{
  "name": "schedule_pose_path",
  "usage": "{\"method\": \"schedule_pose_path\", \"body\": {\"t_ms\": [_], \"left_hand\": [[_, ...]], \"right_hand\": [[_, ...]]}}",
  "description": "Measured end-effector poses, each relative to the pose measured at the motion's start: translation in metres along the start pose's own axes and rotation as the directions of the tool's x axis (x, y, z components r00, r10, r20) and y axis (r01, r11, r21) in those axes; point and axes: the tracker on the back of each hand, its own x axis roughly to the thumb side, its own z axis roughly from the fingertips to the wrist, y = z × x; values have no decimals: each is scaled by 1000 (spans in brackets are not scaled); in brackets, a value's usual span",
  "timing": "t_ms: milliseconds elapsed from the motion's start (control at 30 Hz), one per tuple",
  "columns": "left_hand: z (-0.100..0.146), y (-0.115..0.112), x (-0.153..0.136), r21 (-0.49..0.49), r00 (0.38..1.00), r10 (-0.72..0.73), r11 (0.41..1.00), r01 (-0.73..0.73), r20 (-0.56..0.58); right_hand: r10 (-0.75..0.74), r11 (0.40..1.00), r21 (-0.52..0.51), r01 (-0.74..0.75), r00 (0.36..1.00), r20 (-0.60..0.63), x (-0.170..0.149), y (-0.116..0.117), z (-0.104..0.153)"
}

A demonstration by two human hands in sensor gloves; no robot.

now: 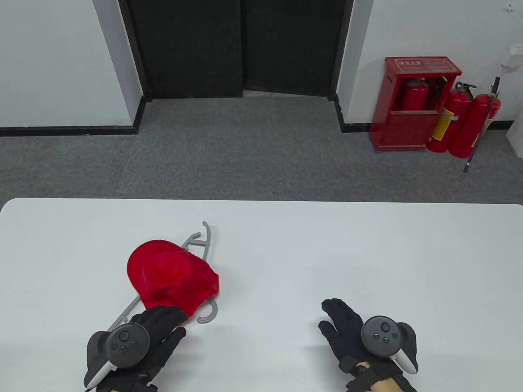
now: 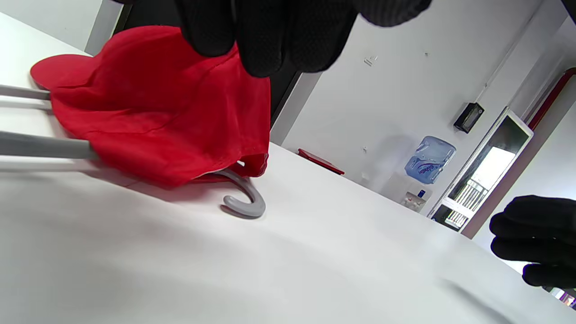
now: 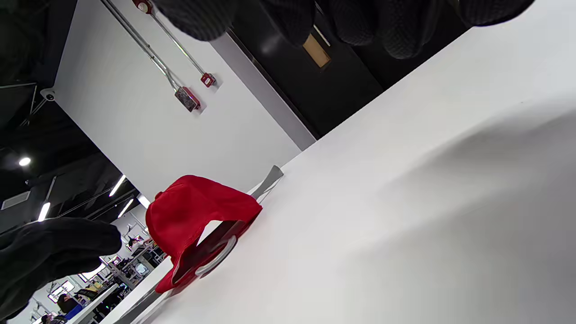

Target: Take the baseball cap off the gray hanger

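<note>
Table view: red baseball cap [image 1: 173, 278] over gray hanger [image 1: 203, 243] on the bench [image 1: 327, 245], just beyond left hand [image 1: 139, 347]; right hand [image 1: 359, 335] well apart, spread flat.

Left wrist view: fingers [image 2: 261, 40] touch cap's crown (grip unclear).

Right wrist view: fingers [image 3: 396, 27] hold nothing.

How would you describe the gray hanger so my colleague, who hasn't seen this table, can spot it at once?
On the white table, look at the left half, just ahead of the left hand. A red baseball cap lies there, and the gray hanger runs diagonally beneath it, its curved hook poking out at the cap's near edge. It is the only gray plastic piece on the table.
</note>
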Motion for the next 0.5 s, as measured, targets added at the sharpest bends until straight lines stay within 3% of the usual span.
{"method": "schedule_pose_path", "body": {"t_ms": [500], "left_hand": [[0, -1, -2, 0, 1000, 14, 1000, -14, -7]], "right_hand": [[-33, 999, -5, 33, 999, 5, 0, 1, 1]]}}
